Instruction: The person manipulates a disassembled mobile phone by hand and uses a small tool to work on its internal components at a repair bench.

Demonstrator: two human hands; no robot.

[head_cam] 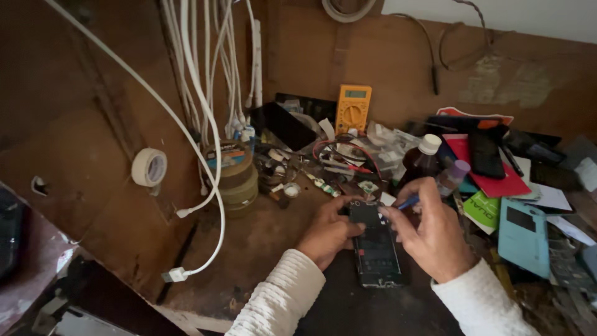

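— Where's the opened phone (375,249) from where you stand?

— Flat on the dark workbench (261,242), well in front of the yellow multimeter (353,108) that leans on the back board. Its top end points toward the meter, its bottom end toward the person.

— And the hands?

— The left hand (326,235) grips the phone's upper left edge, fingers curled tight against it. The right hand (432,231) hovers over the upper right corner, fingers pinched together on a thin blue tool (408,202), tip at the phone's top edge.

— Any room to move?

— To the left of the phone, yes: bare bench runs out to the stack of tape rolls (235,176) and the hanging white cables (205,93). To the right it is tight: a brown bottle (421,163) stands just behind the right hand, and a teal phone cover (523,236) and red booklet (491,180) crowd that side. Between phone and multimeter lie small parts and red wires (341,149).
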